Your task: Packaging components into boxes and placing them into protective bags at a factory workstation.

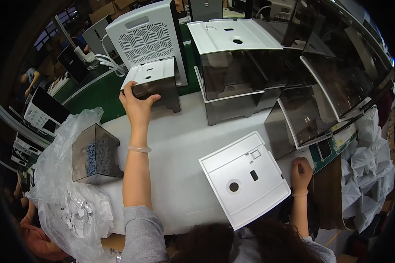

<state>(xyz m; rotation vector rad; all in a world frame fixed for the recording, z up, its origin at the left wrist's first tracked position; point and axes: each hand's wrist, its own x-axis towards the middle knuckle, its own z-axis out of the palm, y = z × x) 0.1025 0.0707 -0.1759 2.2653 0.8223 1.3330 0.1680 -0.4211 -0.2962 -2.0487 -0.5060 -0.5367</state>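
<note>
My left hand (pixel 138 104) reaches to a smoked plastic box with a white lid (pixel 158 90). Its fingers bend round the box's left front corner, while the thumb lies by the front face. Behind that box stands a tall white panel (pixel 144 39) with a geometric cut-out pattern. Over by the table's right edge, my right hand (pixel 301 172) is curled into a loose fist, with nothing visible in it. A loose white lid (pixel 245 179) with a round hole and a slot lies tilted just left of that hand, not touching it.
Smoked boxes (pixel 232 74) with white lids are stacked at the back right. On the left, an open smoked bin (pixel 98 153) holds small blue-grey pieces. A clear plastic bag (pixel 77 206) with white parts lies in front of it. Plastic bags (pixel 364 175) hang beyond the right edge.
</note>
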